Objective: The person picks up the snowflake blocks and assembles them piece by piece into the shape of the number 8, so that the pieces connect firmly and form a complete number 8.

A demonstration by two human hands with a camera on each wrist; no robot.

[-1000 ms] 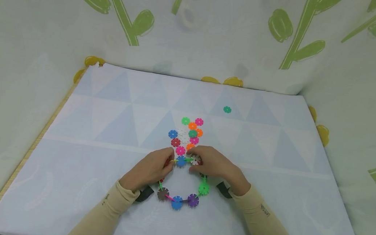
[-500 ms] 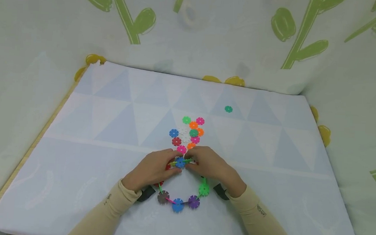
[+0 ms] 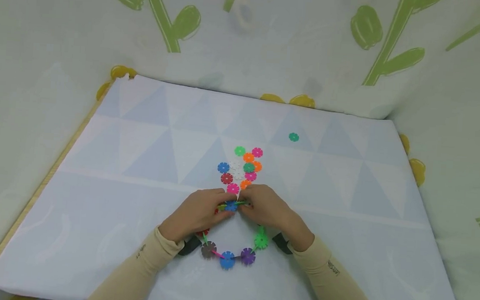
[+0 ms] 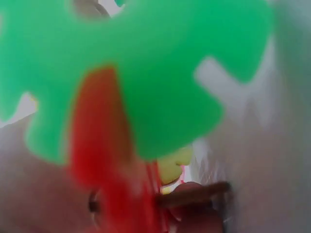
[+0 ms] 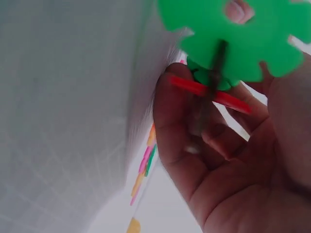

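Notched plastic snowflake discs are slotted into a ring on the table, with a purple disc (image 3: 248, 256), a lower blue disc (image 3: 227, 260) and a brown disc (image 3: 209, 250) at its near side. At its far side, thumb and fingers of my left hand (image 3: 198, 212) pinch an upper blue disc (image 3: 230, 206). My right hand (image 3: 267, 208) pinches the ring by a green disc (image 3: 241, 202) seen edge-on beside the blue one. Its fingers hide neighbouring discs. A blurred green disc (image 4: 160, 63) and red disc (image 4: 99, 126) fill the left wrist view. Close to the right palm is a red disc (image 5: 233, 102).
Loose discs lie just beyond the hands, among them a pink disc (image 3: 232, 188), a dark red disc (image 3: 227, 178) and white discs (image 3: 238, 174). A lone teal disc (image 3: 293, 137) lies farther back. The patterned tabletop (image 3: 139, 157) meets a leaf-print curtain (image 3: 272, 45) behind.
My left fingers have moved right, onto the upper blue disc. The right hand has shifted slightly left, covering the white disc seen a second ago. The ring has barely moved.
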